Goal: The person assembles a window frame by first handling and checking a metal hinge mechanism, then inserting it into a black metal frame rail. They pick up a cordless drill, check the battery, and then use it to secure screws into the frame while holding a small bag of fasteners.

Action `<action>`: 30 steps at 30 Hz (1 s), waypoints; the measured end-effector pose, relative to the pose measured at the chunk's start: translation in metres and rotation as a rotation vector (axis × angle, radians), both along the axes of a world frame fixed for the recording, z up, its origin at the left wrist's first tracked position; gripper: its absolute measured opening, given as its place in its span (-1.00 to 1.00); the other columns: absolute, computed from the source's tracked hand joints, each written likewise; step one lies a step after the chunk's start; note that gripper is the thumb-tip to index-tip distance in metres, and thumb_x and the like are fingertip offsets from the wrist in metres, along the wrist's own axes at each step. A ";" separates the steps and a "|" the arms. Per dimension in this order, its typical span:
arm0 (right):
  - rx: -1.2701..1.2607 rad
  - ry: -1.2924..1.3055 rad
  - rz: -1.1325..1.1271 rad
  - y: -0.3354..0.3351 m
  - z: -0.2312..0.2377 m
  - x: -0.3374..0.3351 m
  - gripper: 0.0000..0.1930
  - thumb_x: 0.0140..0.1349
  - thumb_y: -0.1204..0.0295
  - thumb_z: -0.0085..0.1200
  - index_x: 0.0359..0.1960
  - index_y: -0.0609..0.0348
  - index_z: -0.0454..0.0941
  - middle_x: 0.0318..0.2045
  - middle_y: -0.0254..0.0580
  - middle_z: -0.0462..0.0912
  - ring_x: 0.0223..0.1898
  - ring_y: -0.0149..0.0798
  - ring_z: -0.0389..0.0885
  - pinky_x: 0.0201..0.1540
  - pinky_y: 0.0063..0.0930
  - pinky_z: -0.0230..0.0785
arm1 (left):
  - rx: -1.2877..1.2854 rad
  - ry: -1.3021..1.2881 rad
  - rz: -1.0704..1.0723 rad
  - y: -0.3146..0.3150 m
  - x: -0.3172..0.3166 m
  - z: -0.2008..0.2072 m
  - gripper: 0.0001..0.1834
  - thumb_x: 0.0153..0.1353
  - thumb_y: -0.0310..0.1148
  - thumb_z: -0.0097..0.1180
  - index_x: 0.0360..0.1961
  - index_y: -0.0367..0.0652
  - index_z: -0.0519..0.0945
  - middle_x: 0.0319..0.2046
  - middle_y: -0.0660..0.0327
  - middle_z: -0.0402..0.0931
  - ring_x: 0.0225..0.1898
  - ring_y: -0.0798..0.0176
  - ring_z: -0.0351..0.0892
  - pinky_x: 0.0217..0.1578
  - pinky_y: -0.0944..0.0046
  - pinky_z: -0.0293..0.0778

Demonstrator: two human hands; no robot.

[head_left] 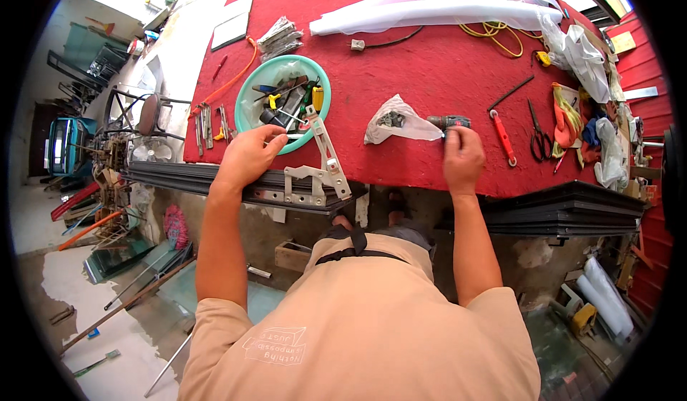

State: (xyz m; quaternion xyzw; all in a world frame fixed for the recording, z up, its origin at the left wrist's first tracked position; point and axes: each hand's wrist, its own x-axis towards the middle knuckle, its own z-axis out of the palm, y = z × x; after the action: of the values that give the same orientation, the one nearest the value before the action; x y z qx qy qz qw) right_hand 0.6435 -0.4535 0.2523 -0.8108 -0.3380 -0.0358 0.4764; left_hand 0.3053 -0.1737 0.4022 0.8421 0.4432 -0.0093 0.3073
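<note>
My left hand (250,155) is over the table's front edge, left of a silver metal hinge arm (323,147). Its thumb and forefinger are apart, with nothing visible between them. The hinge arm stands up at an angle from its slotted bracket (304,185), which rests on a stack of dark metal profiles (193,176). On the right, my right hand (464,156) is closed at a cordless drill (454,121), its chuck pointing left; the fingers cover the handle area. Beside the drill lies a clear plastic bag (395,120) of small metal parts.
A mint-green basin (325,86) full of hand tools stands behind my left hand. Scissors (538,133) and a red-handled tool (504,140) lie to the right. A white plastic roll (429,13) lies at the back. More dark profiles (565,211) stick out at the front right.
</note>
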 end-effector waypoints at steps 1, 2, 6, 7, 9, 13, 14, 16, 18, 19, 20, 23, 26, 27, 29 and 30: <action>-0.027 0.012 0.159 0.011 0.006 -0.007 -0.85 0.51 0.44 0.22 -0.04 0.23 0.76 -0.11 0.07 0.80 -0.03 0.14 0.80 0.06 -0.01 0.63 | -0.017 0.012 -0.010 -0.002 0.006 0.005 -0.58 0.54 -0.06 0.27 0.16 -0.13 0.82 -0.03 -0.01 0.87 0.02 -0.11 0.86 0.09 0.00 0.69; -0.052 0.023 0.322 0.024 0.010 -0.012 -0.84 0.52 0.46 0.21 -0.04 0.26 0.78 -0.10 0.12 0.82 -0.02 0.14 0.83 0.06 -0.03 0.64 | -0.016 0.024 -0.016 -0.002 0.008 0.006 -0.58 0.54 -0.05 0.26 0.16 -0.13 0.82 -0.03 -0.02 0.87 0.03 -0.12 0.86 0.10 -0.01 0.68; -0.350 0.010 0.523 0.084 -0.010 -0.009 -0.75 0.47 0.49 0.14 0.04 0.22 0.82 0.03 0.16 0.84 0.07 0.19 0.84 0.14 -0.01 0.66 | -0.007 0.041 -0.017 -0.001 0.006 0.006 -0.56 0.55 -0.01 0.24 0.15 -0.11 0.83 -0.04 -0.03 0.87 0.04 -0.17 0.84 0.12 -0.05 0.67; -0.436 -0.017 0.532 0.100 -0.020 -0.006 -0.72 0.45 0.49 0.11 0.05 0.20 0.83 0.05 0.16 0.85 0.09 0.20 0.83 0.17 0.01 0.66 | -0.004 0.042 -0.018 -0.001 0.004 0.006 -0.56 0.55 0.00 0.23 0.15 -0.11 0.83 -0.05 -0.03 0.86 0.04 -0.18 0.84 0.12 -0.06 0.67; -0.949 -0.082 0.599 0.133 -0.036 -0.004 -0.69 0.45 0.48 0.08 0.08 0.19 0.83 0.10 0.16 0.84 0.13 0.19 0.84 0.21 0.03 0.65 | -0.010 0.054 -0.018 0.000 0.005 0.005 -0.56 0.55 0.00 0.23 0.15 -0.11 0.83 -0.05 -0.03 0.86 0.04 -0.18 0.84 0.12 -0.06 0.67; -1.215 -0.085 0.651 0.155 -0.035 -0.005 -0.66 0.50 0.43 0.04 0.13 0.16 0.83 0.20 0.13 0.83 0.21 0.13 0.84 0.25 0.02 0.66 | -0.028 0.105 0.001 -0.003 0.005 0.013 -0.59 0.60 -0.14 0.26 0.22 -0.22 0.77 -0.12 0.01 0.84 -0.15 0.11 0.80 -0.02 0.11 0.65; -1.135 -0.084 0.633 0.156 -0.048 -0.001 -0.65 0.50 0.41 0.05 0.15 0.15 0.82 0.22 0.10 0.83 0.22 0.12 0.83 0.25 0.02 0.67 | -0.027 0.079 -0.012 -0.002 0.004 0.010 -0.59 0.60 -0.14 0.26 0.22 -0.23 0.77 -0.13 0.01 0.84 -0.15 0.12 0.80 -0.02 0.12 0.64; -0.953 -0.146 0.584 0.145 -0.113 0.015 -0.65 0.48 0.39 0.10 0.18 0.11 0.81 0.21 0.03 0.84 0.21 0.11 0.84 0.23 -0.01 0.69 | -0.029 0.023 -0.051 0.002 0.007 0.004 -0.59 0.61 -0.14 0.25 0.22 -0.25 0.77 -0.14 0.01 0.83 -0.16 0.12 0.78 -0.03 0.12 0.64; -0.862 -0.280 0.624 0.144 -0.118 0.010 -0.66 0.48 0.37 0.13 0.18 0.05 0.81 0.19 -0.02 0.85 0.20 0.09 0.84 0.22 -0.03 0.70 | -0.045 0.030 -0.029 0.000 0.007 0.007 -0.58 0.61 -0.14 0.25 0.22 -0.26 0.77 -0.13 0.01 0.83 -0.15 0.12 0.79 -0.02 0.13 0.63; -0.940 -0.355 0.708 0.145 -0.119 0.010 -0.66 0.49 0.35 0.12 0.18 0.03 0.81 0.19 -0.04 0.85 0.20 0.08 0.84 0.24 -0.04 0.69 | -0.052 0.042 -0.021 -0.001 0.008 0.010 -0.58 0.61 -0.14 0.25 0.22 -0.26 0.76 -0.13 0.01 0.84 -0.15 0.12 0.79 -0.02 0.13 0.63; -1.106 -0.447 0.873 0.155 -0.080 -0.002 -0.66 0.51 0.33 0.11 0.19 0.00 0.81 0.19 -0.06 0.85 0.20 0.07 0.85 0.25 -0.05 0.68 | -0.060 0.058 -0.005 -0.002 0.005 0.009 -0.58 0.61 -0.14 0.25 0.23 -0.26 0.76 -0.13 0.01 0.84 -0.15 0.12 0.79 -0.02 0.13 0.63; -1.373 -0.706 1.246 0.170 0.014 -0.015 -0.66 0.55 0.27 0.07 0.19 -0.09 0.81 0.18 -0.12 0.86 0.21 0.04 0.85 0.28 -0.07 0.65 | -0.050 0.043 -0.008 -0.001 0.004 0.006 -0.58 0.60 -0.13 0.25 0.22 -0.25 0.77 -0.14 0.01 0.83 -0.15 0.10 0.80 -0.04 0.09 0.64; -1.382 -0.611 1.177 0.173 0.013 -0.017 -0.63 0.60 0.22 0.03 0.24 -0.07 0.81 0.26 -0.16 0.82 0.27 0.03 0.81 0.40 -0.05 0.56 | -0.028 0.064 -0.026 0.000 0.008 0.007 -0.57 0.59 -0.11 0.26 0.21 -0.24 0.77 -0.15 0.00 0.83 -0.16 0.08 0.80 -0.04 0.08 0.64; -1.385 -0.566 1.123 0.173 0.004 -0.021 -0.61 0.61 0.20 0.01 0.26 -0.04 0.80 0.30 -0.17 0.80 0.30 0.03 0.79 0.45 -0.04 0.51 | -0.021 0.069 -0.027 0.000 0.005 0.006 -0.57 0.59 -0.11 0.27 0.21 -0.23 0.77 -0.16 -0.01 0.83 -0.16 0.08 0.80 -0.04 0.08 0.65; -1.372 -0.498 1.049 0.168 -0.010 -0.021 -0.58 0.63 0.17 -0.01 0.27 -0.01 0.80 0.34 -0.18 0.79 0.33 0.03 0.77 0.50 -0.03 0.47 | -0.026 0.089 -0.012 -0.001 0.005 0.008 -0.57 0.58 -0.10 0.27 0.21 -0.22 0.78 -0.15 -0.03 0.83 -0.14 0.04 0.82 -0.03 0.06 0.65; -1.334 -0.499 1.036 0.161 -0.019 -0.020 -0.59 0.63 0.17 -0.01 0.27 0.00 0.80 0.33 -0.17 0.79 0.33 0.04 0.77 0.50 -0.02 0.47 | -0.026 0.106 -0.006 -0.002 0.005 0.009 -0.57 0.57 -0.09 0.27 0.20 -0.21 0.78 -0.15 -0.03 0.83 -0.12 0.02 0.83 -0.02 0.05 0.66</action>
State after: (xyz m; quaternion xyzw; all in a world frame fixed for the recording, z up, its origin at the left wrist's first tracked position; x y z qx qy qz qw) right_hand 0.6236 -0.2928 0.2336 -0.6335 -0.7080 0.2134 -0.2277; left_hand 0.3104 -0.1759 0.4116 0.8376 0.4562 -0.0605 0.2945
